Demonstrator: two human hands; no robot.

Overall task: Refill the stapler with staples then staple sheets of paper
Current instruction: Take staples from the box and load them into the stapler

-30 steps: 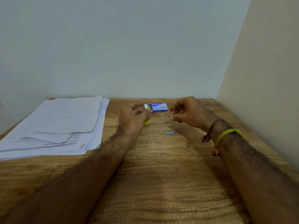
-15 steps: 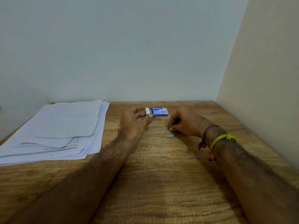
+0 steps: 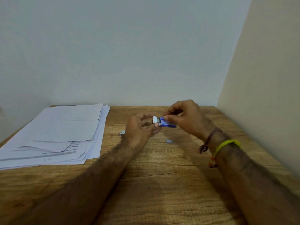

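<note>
Staple box (image 3: 167, 123), small and blue, held just above a wooden table (image 3: 162, 184), white inner tray slid partly out at its left end. Seen from the head camera, the only view, looking forward and down along two bare forearms.

Left hand (image 3: 139, 129) pinching the exposed white tray end between thumb and fingertips. Right hand (image 3: 186, 119) gripping the blue sleeve from above, thumb and forefinger closed on its near-left corner. Yellow band (image 3: 227, 143) and dark thread on the right wrist.

Stack of white paper sheets (image 3: 56, 133) lying on the left part of the table, well apart from the box. Small silvery metal piece (image 3: 122, 132) poking out just left of the left hand, possibly part of the stapler; rest hidden behind the hand, so not certain. Tiny pale blue object (image 3: 169, 141) on the wood below the box, too small to identify.

Likely step: opening the box to reach a strip of staples, early in the refill. Next move probably calls for sliding the tray further out and lifting one strip cleanly, without spilling or snapping it. Stapling of the sheets not yet begun.
</note>
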